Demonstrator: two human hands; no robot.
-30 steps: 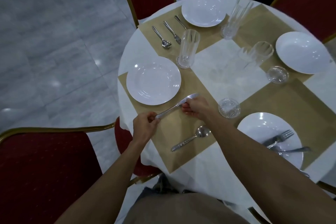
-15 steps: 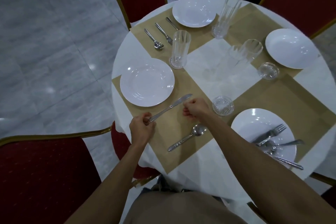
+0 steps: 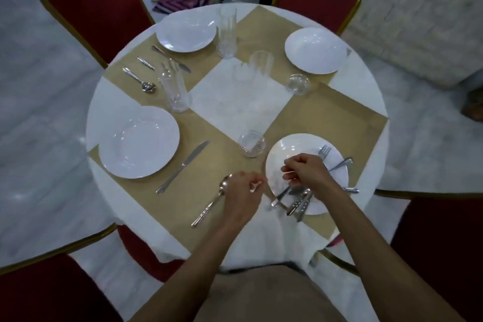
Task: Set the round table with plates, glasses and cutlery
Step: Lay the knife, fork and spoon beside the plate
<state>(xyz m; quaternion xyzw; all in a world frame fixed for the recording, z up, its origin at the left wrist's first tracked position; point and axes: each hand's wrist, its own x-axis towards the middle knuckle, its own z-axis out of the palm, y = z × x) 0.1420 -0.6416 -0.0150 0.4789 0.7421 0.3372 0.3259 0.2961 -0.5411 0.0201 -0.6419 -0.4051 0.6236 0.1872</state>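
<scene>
Right hand is curled over the plate at lower right of the frame, on top of a pile of cutlery; can't tell if it's actually gripping any. Left hand is loosely closed, holding nothing, just beside the spoon on the table. Knife lies between that spoon and the left plate.

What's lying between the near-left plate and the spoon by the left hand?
In the head view, one knife lies diagonally on the tan placemat between the near-left plate and the spoon, touching neither.
</scene>
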